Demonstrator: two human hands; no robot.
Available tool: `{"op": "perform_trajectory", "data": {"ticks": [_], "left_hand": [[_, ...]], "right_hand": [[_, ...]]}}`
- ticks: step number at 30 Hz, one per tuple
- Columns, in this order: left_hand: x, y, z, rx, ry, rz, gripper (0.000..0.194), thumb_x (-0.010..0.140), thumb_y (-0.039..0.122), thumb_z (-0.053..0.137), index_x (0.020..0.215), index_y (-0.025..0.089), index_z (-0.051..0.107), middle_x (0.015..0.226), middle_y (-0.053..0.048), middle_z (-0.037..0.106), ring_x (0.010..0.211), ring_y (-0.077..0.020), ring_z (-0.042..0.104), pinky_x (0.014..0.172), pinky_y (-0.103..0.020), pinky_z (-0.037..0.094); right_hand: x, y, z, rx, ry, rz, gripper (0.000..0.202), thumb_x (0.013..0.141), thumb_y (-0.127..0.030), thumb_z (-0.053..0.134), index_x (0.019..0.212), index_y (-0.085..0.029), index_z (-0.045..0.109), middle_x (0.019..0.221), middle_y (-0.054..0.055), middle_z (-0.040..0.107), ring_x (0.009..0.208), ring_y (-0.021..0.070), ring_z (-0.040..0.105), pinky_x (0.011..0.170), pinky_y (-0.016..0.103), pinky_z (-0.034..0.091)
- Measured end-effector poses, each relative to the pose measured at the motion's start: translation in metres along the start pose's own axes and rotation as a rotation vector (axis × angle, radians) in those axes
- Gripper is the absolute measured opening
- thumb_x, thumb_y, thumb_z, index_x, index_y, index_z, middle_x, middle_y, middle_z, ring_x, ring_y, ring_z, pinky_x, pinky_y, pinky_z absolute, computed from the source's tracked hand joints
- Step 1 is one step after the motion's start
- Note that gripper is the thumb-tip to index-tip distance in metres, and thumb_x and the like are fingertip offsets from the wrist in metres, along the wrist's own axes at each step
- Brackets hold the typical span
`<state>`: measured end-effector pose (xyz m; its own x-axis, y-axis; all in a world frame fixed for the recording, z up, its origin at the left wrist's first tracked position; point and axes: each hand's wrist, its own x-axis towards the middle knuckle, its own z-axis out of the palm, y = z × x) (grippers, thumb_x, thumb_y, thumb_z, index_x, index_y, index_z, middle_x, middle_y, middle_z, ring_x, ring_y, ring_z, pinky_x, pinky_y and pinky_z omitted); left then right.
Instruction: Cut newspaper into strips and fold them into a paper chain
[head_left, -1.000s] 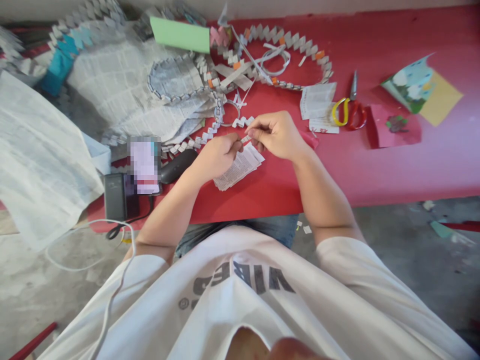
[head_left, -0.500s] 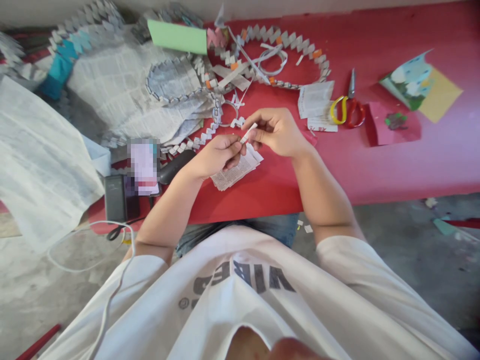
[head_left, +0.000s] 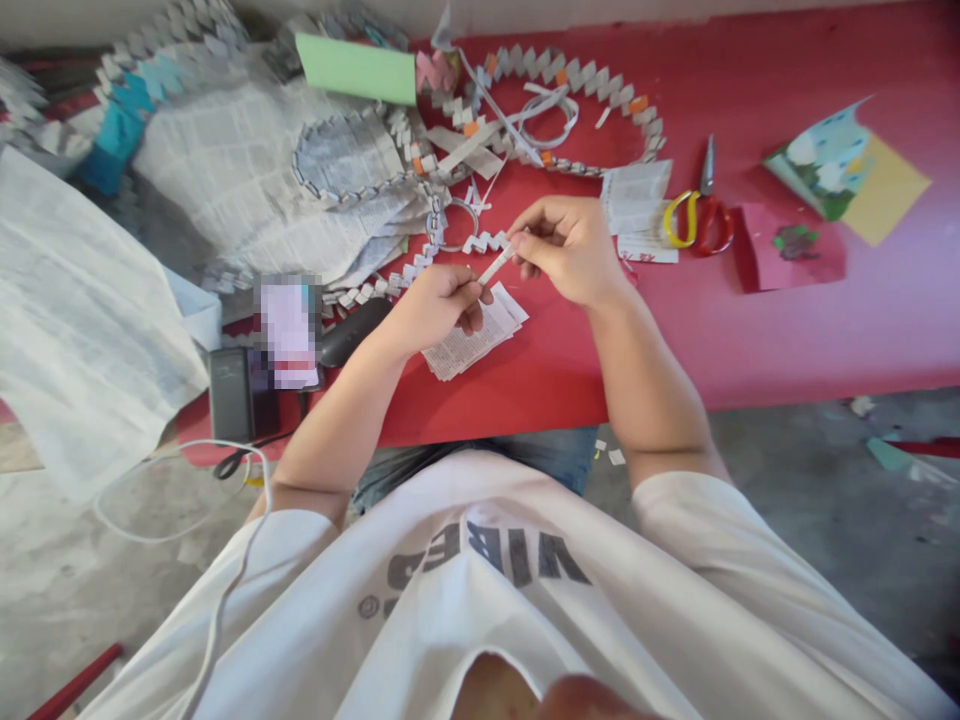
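Note:
A narrow folded paper strip [head_left: 495, 267] is stretched slantwise between my two hands. My left hand [head_left: 450, 300] pinches its lower end, and my right hand [head_left: 566, 245] pinches the upper end between thumb and fingers. Beneath my left hand lies a stack of cut newspaper pieces [head_left: 480, 340] on the red table [head_left: 495, 408]. A short zigzag paper chain [head_left: 484, 242] sits just behind the strip, close to my right fingertips.
Scissors [head_left: 701, 205] and a pink paper with a dark flower [head_left: 795, 245] lie to the right. Behind are a looped paper chain [head_left: 592, 80] and newspaper sheets [head_left: 225, 150]. A phone [head_left: 289, 335] and a black power bank [head_left: 240, 395] sit at left.
My right hand has moved slightly right and up, away from my left hand. More of the paper strip shows between them.

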<state>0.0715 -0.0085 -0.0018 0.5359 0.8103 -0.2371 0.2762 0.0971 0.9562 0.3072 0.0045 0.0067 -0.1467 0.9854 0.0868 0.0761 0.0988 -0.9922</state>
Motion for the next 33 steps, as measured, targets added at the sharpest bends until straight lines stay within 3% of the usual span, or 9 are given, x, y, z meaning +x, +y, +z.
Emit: {"op": "perform_trajectory", "data": {"ticks": [4,9,16,21,26,29,33], "left_hand": [[0.001,-0.002,-0.002,-0.074,0.002,-0.006,0.023,0.105,0.027,0.059,0.093,0.015,0.073,0.064,-0.003,0.069,0.054,-0.0114,0.06,0.059,-0.025,0.049],[0.001,-0.001,-0.003,0.029,0.07,0.025,0.023,0.104,0.03,0.061,0.092,0.016,0.075,0.059,0.0,0.062,0.051,-0.0109,0.052,0.054,-0.026,0.04],[-0.001,0.003,-0.004,0.132,0.153,0.06,0.022,0.105,0.023,0.056,0.092,0.017,0.073,0.063,-0.001,0.068,0.056,-0.011,0.059,0.057,-0.026,0.043],[0.001,-0.001,0.002,0.061,0.178,0.094,0.02,0.107,0.025,0.058,0.095,0.018,0.072,0.068,-0.002,0.072,0.057,-0.0109,0.063,0.061,-0.025,0.051],[0.003,-0.004,0.01,-0.034,0.184,0.135,0.018,0.11,0.026,0.058,0.098,0.018,0.07,0.081,-0.005,0.078,0.062,-0.0114,0.069,0.061,-0.026,0.056],[0.005,-0.005,0.013,-0.101,0.183,0.133,0.02,0.11,0.027,0.06,0.096,0.017,0.07,0.089,-0.007,0.08,0.065,-0.0117,0.073,0.062,-0.025,0.06],[0.009,-0.009,0.015,-0.18,0.195,0.141,0.021,0.109,0.028,0.063,0.093,0.017,0.069,0.079,-0.004,0.078,0.065,-0.0126,0.075,0.061,-0.023,0.061]], "right_hand": [[0.001,-0.001,-0.006,-0.021,0.032,-0.05,0.03,0.088,-0.051,0.09,0.088,-0.024,0.078,0.072,-0.001,0.073,0.056,0.0119,0.064,0.052,0.028,0.055],[0.005,0.001,-0.014,-0.024,0.065,-0.032,0.028,0.088,-0.048,0.092,0.086,-0.025,0.076,0.073,-0.001,0.073,0.056,0.0118,0.063,0.054,0.028,0.055],[0.01,0.007,-0.023,0.037,0.14,-0.029,0.028,0.086,-0.049,0.093,0.087,-0.026,0.077,0.073,-0.001,0.073,0.055,0.0122,0.062,0.051,0.028,0.051],[0.008,0.013,0.005,0.312,0.114,0.086,0.032,0.08,-0.049,0.096,0.086,-0.023,0.079,0.066,-0.003,0.067,0.051,0.008,0.052,0.043,0.024,0.036],[-0.002,0.018,0.038,0.259,-0.028,0.135,0.047,0.076,-0.065,0.095,0.083,-0.022,0.077,0.066,-0.002,0.068,0.05,0.0076,0.05,0.043,0.025,0.037],[-0.003,0.022,0.044,0.241,-0.027,0.115,0.051,0.078,-0.07,0.091,0.08,-0.021,0.075,0.066,-0.001,0.067,0.051,0.0076,0.049,0.044,0.025,0.038],[-0.002,0.021,0.042,0.207,-0.023,0.101,0.052,0.08,-0.072,0.089,0.079,-0.022,0.073,0.066,-0.001,0.067,0.053,0.0088,0.049,0.046,0.026,0.039]]}}
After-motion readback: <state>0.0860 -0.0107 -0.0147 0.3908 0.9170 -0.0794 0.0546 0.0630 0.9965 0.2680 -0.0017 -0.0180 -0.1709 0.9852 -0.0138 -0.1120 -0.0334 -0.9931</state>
